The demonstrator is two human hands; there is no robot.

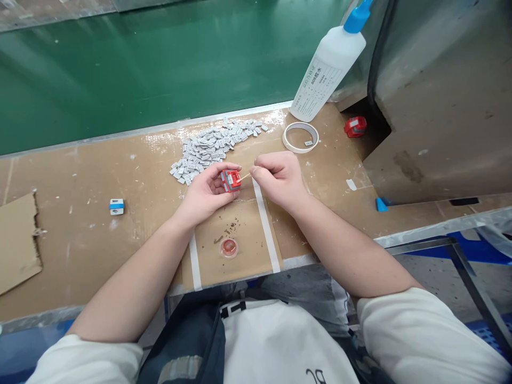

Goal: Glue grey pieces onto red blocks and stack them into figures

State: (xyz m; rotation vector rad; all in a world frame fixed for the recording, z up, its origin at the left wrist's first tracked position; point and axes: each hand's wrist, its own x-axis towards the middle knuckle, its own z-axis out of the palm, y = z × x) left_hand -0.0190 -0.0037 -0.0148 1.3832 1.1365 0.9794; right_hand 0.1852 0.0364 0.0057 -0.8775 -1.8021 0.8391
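Observation:
My left hand (208,189) grips a small red and grey plastic toy part (231,181) between thumb and fingers, above the cardboard-covered bench. In a pinch, my right hand (280,176) holds a thin wooden stick (245,177), its tip at the right side of the red part. Whether the tip touches the part I cannot tell. Below the hands sits a small clear cup with reddish liquid (229,247), with dark spots on the cardboard behind it. A heap of small grey-white tiles (206,152) lies just beyond my left hand.
A white glue bottle with blue cap (326,69) stands behind a tape roll (301,137). Another red part (355,127) lies by the metal box (444,106) at right. A blue-and-white block (117,206) and torn cardboard (18,242) are at left; a green belt (160,69) runs behind.

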